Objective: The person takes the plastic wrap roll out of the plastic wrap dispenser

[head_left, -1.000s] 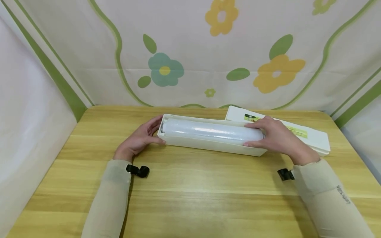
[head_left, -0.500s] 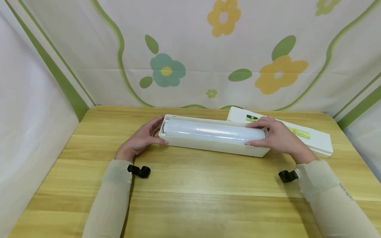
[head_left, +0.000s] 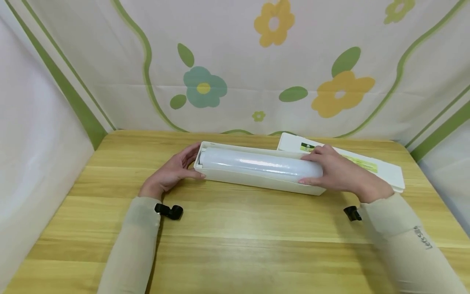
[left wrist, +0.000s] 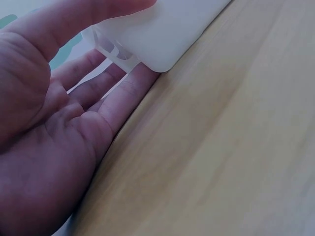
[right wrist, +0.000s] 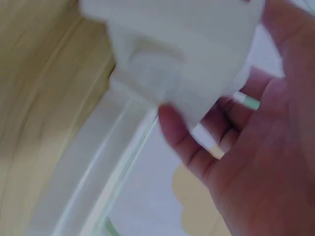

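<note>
A long white open-topped box (head_left: 257,182) stands on the table in the head view, with a shiny clear roll (head_left: 257,161), which looks like cling film, lying lengthwise in it. My left hand (head_left: 174,169) grips the box's left end, its thumb on the front wall and its fingers round the end, partly underneath in the left wrist view. Across the right end, my right hand (head_left: 338,169) holds the box, thumb at the front rim and fingers over the back. In the right wrist view its fingers touch the box's end wall (right wrist: 162,73). It hides the roll's right tip.
Behind the box on the right lies a long white lid-like piece (head_left: 389,173) with green and yellow labels, partly covered by my right hand. A wooden table (head_left: 235,245) spreads in front. A flowered curtain (head_left: 242,65) hangs at the back edge.
My right hand has shifted slightly left over the roll's right end, covering the gap seen there before. The left hand and the box stay almost as they were.
</note>
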The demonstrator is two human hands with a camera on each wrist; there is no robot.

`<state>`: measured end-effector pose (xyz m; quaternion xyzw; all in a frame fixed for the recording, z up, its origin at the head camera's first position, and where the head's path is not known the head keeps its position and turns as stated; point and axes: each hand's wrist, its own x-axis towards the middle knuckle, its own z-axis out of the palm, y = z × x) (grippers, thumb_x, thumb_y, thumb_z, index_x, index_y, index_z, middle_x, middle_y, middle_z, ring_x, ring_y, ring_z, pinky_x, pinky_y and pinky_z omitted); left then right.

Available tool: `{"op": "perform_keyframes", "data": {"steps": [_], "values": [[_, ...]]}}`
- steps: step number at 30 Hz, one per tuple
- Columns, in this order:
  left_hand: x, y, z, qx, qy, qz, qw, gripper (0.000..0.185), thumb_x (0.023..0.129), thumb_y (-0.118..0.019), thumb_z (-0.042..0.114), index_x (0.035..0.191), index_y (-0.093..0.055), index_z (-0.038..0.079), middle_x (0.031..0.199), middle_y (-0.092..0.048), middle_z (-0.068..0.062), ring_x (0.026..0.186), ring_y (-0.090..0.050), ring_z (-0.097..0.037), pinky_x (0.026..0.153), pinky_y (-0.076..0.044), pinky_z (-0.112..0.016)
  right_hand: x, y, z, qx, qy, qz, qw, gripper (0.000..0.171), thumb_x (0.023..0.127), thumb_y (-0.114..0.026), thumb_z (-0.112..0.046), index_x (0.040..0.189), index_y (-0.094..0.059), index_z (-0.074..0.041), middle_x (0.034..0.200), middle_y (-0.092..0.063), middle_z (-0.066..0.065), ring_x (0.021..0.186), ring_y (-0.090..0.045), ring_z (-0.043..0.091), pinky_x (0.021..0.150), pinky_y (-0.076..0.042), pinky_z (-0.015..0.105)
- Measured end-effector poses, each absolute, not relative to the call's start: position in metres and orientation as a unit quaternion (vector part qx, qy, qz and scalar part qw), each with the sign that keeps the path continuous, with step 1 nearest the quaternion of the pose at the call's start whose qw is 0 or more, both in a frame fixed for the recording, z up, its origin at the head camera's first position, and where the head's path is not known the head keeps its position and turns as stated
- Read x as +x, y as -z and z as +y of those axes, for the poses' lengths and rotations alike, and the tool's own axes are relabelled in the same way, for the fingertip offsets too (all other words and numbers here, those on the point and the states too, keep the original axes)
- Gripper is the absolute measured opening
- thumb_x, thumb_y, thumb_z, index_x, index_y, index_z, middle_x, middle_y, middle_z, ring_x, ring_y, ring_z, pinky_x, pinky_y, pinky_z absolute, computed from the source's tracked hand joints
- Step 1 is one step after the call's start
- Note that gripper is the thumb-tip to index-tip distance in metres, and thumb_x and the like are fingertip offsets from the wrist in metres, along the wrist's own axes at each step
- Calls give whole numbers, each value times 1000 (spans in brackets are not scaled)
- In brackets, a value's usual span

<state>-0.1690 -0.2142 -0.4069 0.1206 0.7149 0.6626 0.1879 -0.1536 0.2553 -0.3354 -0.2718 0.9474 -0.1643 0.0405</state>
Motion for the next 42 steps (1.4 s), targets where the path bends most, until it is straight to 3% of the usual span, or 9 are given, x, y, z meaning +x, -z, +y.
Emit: {"op": "perform_keyframes", "data": {"steps": [8, 18, 34, 42], "values": [[-166, 411, -213, 115, -671, 708, 185, 113, 80, -84, -17, 172, -27, 16, 176, -32, -7, 165, -25, -28, 102, -57, -22, -159, 350, 265, -262, 252, 932, 9, 53, 78, -99, -35, 121, -81, -10, 114, -72, 5, 105, -55, 21, 83, -49, 31], [-167, 406, -208, 128, -663, 716, 179, 113, 80, -84, -18, 171, -27, 17, 176, -33, -6, 165, -25, -27, 100, -59, -24, -163, 342, 269, -151, 298, 939, 79, 58, 72, -100, -47, 120, -79, -22, 119, -72, 0, 95, -56, 22, 75, -49, 25], [-167, 407, -202, 148, -662, 713, 177, 110, 79, -84, -18, 169, -31, 16, 173, -37, -8, 160, -33, -30, 100, -60, -28, -169, 326, 271, -162, 271, 940, 129, 64, 72, -99, -50, 123, -78, -18, 118, -74, 3, 99, -61, 21, 81, -52, 24], [-168, 405, -206, 143, -655, 722, 171, 111, 79, -86, -17, 170, -31, 17, 173, -38, -8, 160, -34, -31, 100, -61, -29, -162, 318, 255, -232, 195, 946, 113, 73, 76, -97, -50, 129, -78, -4, 100, -63, 5, 84, -54, 17, 73, -48, 27]]}}
